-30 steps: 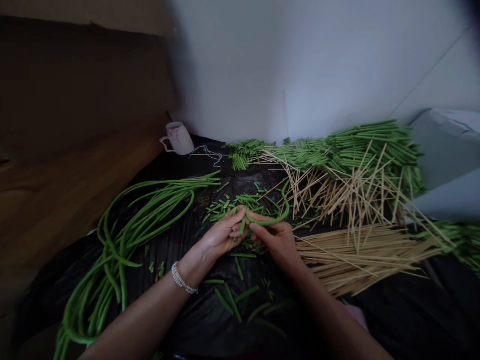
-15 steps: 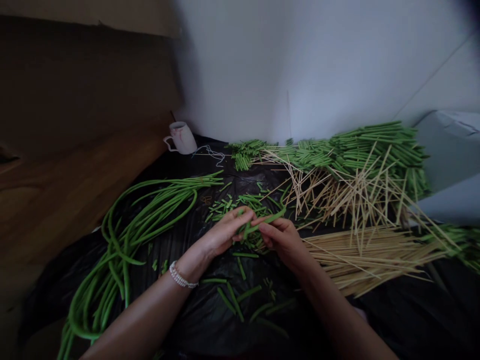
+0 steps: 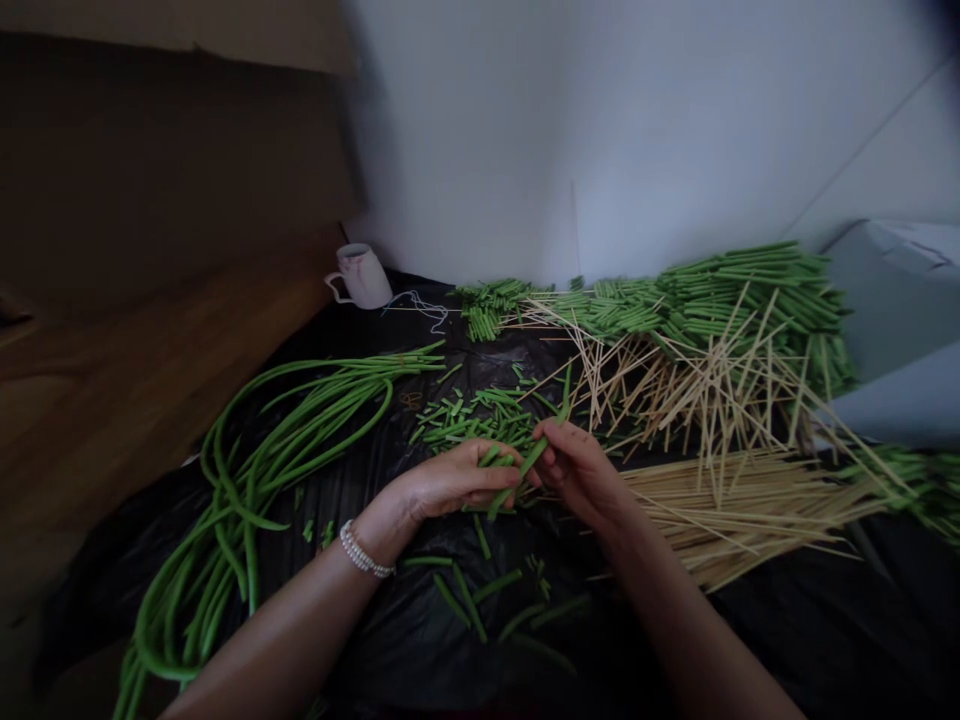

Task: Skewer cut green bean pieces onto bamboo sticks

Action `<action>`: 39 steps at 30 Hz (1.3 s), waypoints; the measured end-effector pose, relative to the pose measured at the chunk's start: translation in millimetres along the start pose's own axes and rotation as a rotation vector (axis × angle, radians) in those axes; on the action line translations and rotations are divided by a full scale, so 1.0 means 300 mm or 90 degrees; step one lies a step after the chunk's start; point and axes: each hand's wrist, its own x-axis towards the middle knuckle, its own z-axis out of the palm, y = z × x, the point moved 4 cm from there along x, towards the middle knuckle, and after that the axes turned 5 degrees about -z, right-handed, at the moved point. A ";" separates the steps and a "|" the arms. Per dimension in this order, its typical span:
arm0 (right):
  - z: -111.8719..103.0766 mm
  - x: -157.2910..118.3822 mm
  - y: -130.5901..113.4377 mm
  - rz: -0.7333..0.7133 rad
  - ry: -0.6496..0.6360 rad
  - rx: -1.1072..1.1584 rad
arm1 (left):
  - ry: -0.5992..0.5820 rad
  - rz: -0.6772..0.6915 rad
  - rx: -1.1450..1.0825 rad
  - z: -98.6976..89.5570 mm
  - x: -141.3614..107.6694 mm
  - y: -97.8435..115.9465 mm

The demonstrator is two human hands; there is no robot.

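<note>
bean (image 3: 534, 458) slants between the two hands, over the middle of the black sheet. both forearms reach in from the lower edge and angle towards each other. the left hand (image 3: 465, 475) lies nearly level, its fingers bent round the lower part of the bean and some short green pieces. the right hand (image 3: 581, 465) is raised a little, its thumb and fingertips pinching the bean higher up. a beaded bracelet (image 3: 361, 552) circles the left wrist.

a pale wall (image 3: 480, 120) rises behind; brown wood (image 3: 150, 350) runs along the left side. the black sheet (image 3: 375, 650) is creased and covers the work surface, and the light is dim.

the long beans (image 3: 255, 470) curve in a big loose bundle to the left. on the right, a pile of cut beans (image 3: 757, 290) lies along the wall, with loose sticks (image 3: 712, 400) crossing its front edge. closer in, a flatter stack of sticks (image 3: 727, 510) lies just beside the right forearm. small pieces (image 3: 465, 415) are scattered behind the hands, a few longer ones (image 3: 469, 600) in front. a white mug (image 3: 364, 278) stands at the far left corner of the sheet, thin string (image 3: 420, 305) beside it.
</note>
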 end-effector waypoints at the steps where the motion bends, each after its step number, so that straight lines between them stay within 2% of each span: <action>1: 0.000 -0.001 0.006 0.015 -0.013 -0.008 | -0.012 0.006 0.006 0.005 0.000 0.001; 4: 0.002 -0.004 0.017 0.036 -0.031 -0.032 | -0.012 0.006 0.005 0.006 -0.001 0.002; 8: 0.007 -0.005 0.010 0.013 -0.030 -0.078 | 0.005 -0.015 -0.001 0.002 0.001 -0.006; 15: -0.006 0.000 -0.025 -0.121 0.018 -0.206 | 0.173 0.051 -0.091 -0.037 0.020 -0.006; 18: 0.001 -0.006 -0.027 -0.154 0.032 -0.252 | 0.202 0.079 -0.148 -0.052 0.022 0.000; 24: 0.024 -0.012 0.000 -0.151 0.025 -0.167 | 0.167 0.109 -0.282 -0.056 0.015 0.007; 29: 0.046 -0.025 0.018 -0.131 0.009 -0.212 | 0.148 0.138 -0.390 -0.073 0.023 0.005; 33: 0.056 -0.035 0.002 -0.120 -0.019 -0.226 | 0.138 0.119 -0.432 -0.075 0.031 -0.002; 39: 0.038 -0.020 -0.019 -0.063 -0.054 -0.078 | 0.064 0.134 -0.533 -0.062 0.011 0.038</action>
